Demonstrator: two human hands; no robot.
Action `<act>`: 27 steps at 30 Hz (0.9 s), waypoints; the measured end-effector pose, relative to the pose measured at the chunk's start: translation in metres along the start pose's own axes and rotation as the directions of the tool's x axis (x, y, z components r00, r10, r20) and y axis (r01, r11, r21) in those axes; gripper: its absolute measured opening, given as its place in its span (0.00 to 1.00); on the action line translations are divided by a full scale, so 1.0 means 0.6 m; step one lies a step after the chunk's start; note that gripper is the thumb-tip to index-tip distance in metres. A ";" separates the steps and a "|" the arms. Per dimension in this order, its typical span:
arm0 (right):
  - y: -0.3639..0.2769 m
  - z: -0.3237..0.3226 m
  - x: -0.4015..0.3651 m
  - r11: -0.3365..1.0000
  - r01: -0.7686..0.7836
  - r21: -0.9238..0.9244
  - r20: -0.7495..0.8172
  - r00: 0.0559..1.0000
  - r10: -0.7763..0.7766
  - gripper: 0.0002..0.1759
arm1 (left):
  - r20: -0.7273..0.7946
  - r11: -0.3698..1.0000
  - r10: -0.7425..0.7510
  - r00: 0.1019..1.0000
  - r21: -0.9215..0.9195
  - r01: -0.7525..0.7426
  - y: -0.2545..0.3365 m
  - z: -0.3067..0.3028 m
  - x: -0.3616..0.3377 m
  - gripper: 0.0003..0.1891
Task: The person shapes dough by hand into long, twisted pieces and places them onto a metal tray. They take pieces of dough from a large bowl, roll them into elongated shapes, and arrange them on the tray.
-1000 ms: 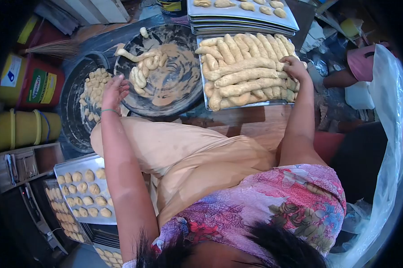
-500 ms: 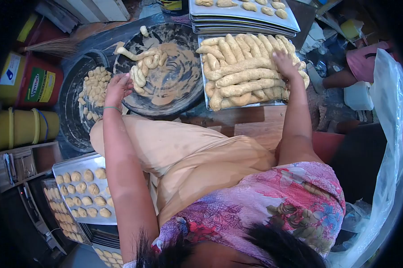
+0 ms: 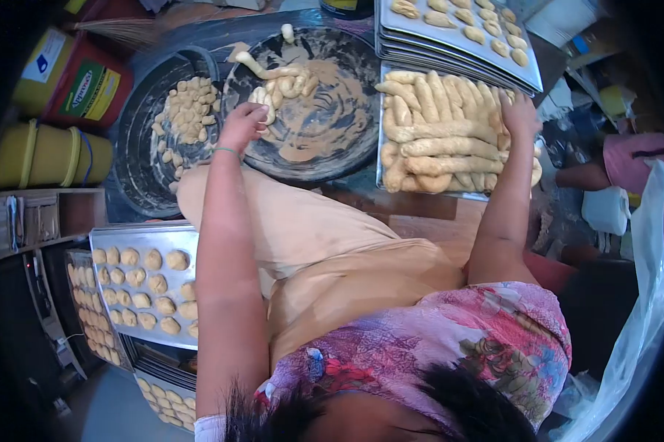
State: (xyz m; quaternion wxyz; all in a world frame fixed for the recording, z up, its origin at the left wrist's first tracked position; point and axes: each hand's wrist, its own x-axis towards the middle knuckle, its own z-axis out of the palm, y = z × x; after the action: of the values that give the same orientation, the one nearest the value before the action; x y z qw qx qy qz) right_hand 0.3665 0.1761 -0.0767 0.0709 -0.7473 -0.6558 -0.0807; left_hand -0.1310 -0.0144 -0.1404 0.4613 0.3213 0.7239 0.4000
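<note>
Ball tray (image 3: 144, 236): sitting at 8 o'clock.
Left hand (image 3: 244, 127): hovering at 11 o'clock near black basin (image 3: 350, 151), fingers curling; can't tell if gripping.
Right hand (image 3: 520, 116): lying over dough ropes (image 3: 450, 147), 2 o'clock; can't tell grasp.
Dough coil (image 3: 294, 85): lying in basin, near 12.
Tray stack (image 3: 451, 44): standing beyond ropes, 1 o'clock.

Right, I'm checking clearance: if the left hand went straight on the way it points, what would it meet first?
Probably the coiled dough rope, just ahead of the left hand, though depth between them is hard to judge.
</note>
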 end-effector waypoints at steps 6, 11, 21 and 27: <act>-0.364 0.031 0.045 0.661 0.559 0.501 -0.164 0.811 -0.561 0.35 | -0.144 0.999 -0.003 0.990 0.038 0.008 -0.023 -0.009 0.056 0.18; -0.644 0.130 -0.001 0.682 0.372 0.630 0.187 0.780 -0.597 0.29 | -0.302 0.982 0.080 0.950 0.189 -0.023 -0.062 -0.031 0.124 0.18; -0.867 0.503 0.060 0.501 -0.136 0.854 0.327 0.891 -0.316 0.25 | -0.231 0.965 0.179 0.956 0.230 -0.125 0.024 -0.024 0.150 0.19; -0.977 0.615 0.138 0.221 -0.626 0.747 0.639 0.769 0.018 0.28 | -0.208 0.993 0.090 0.974 0.094 -0.072 0.037 -0.048 0.172 0.18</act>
State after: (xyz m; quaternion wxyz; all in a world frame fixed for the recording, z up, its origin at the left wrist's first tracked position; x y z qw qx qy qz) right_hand -0.1941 0.4107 -0.4192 0.3358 -0.6735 -0.3855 0.5339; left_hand -0.1938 0.0742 -0.1560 0.3506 0.3256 0.7718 0.4188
